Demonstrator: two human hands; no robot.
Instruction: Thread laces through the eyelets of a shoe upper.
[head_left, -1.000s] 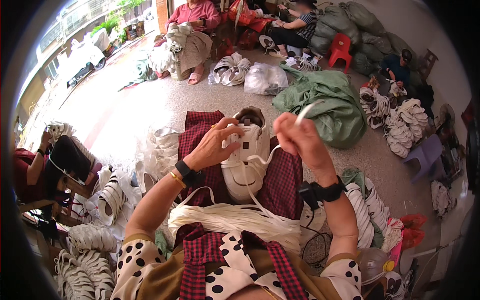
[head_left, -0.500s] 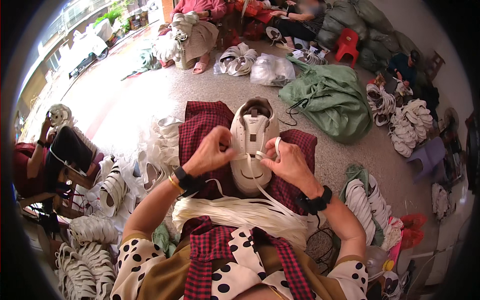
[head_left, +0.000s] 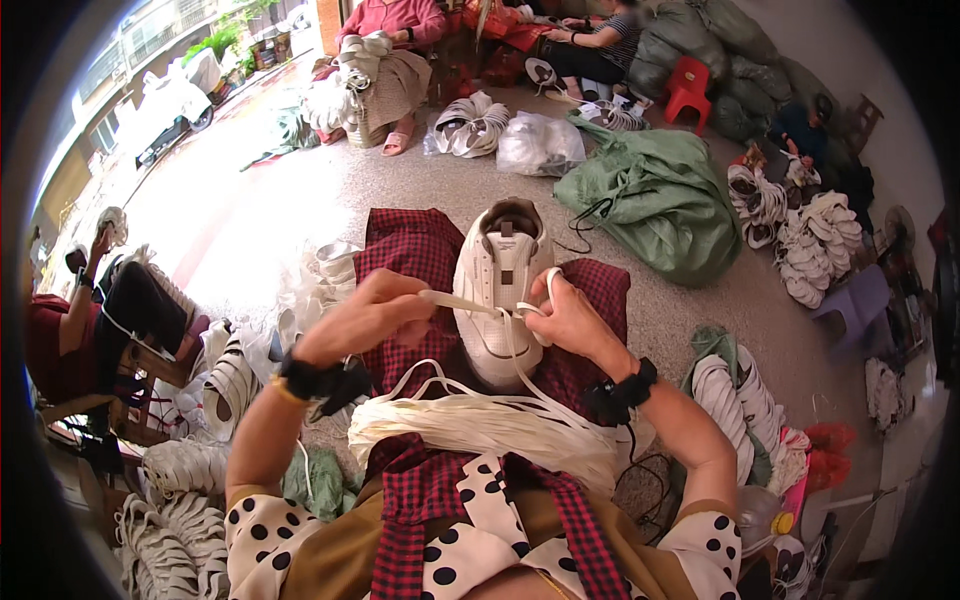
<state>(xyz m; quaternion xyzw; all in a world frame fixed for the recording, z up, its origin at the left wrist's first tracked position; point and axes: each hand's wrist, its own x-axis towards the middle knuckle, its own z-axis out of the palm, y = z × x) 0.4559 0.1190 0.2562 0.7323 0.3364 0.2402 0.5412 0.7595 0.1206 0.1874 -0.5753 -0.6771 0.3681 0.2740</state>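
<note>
A: Where to picture the sneaker (head_left: pixel 484 287)?

B: On the lap, in the dip of a red-and-black checked apron (head_left: pixel 405 245). Low-cut and cream, with the toe toward the body and the ankle opening facing away.

A: Why placed that way?

B: Probably for support, leaving 2 hands free, with the tongue (head_left: pixel 507 262) facing up in easy reach. Cannot tell how firmly wedged.

A: And the bundle of laces (head_left: pixel 470 430)?

B: Spread from side to side across the lap, just below the toe. Perhaps kept close to spare a long reach.

A: Now the left hand (head_left: pixel 370 312)?

B: Left of the sneaker and apart from it, knuckles upward. Pinching a flat cream shoelace (head_left: pixel 462 301) between thumb and curled forefinger. Held off to the side, likely to keep that length straight; looks nearly taut over the sneaker.

A: And the right hand (head_left: pixel 577 322)?

B: At the right edge of the sneaker, turned inward. Pinching shoelace too, with a loop arching by the forefinger. Held short, perhaps for control. Cannot tell the exact contact under the fingertips.

A: Any bend in the arms (head_left: pixel 262 430)?

B: Yes, with elbows wide and 1 black wristband (head_left: pixel 620 395) on each.
</note>
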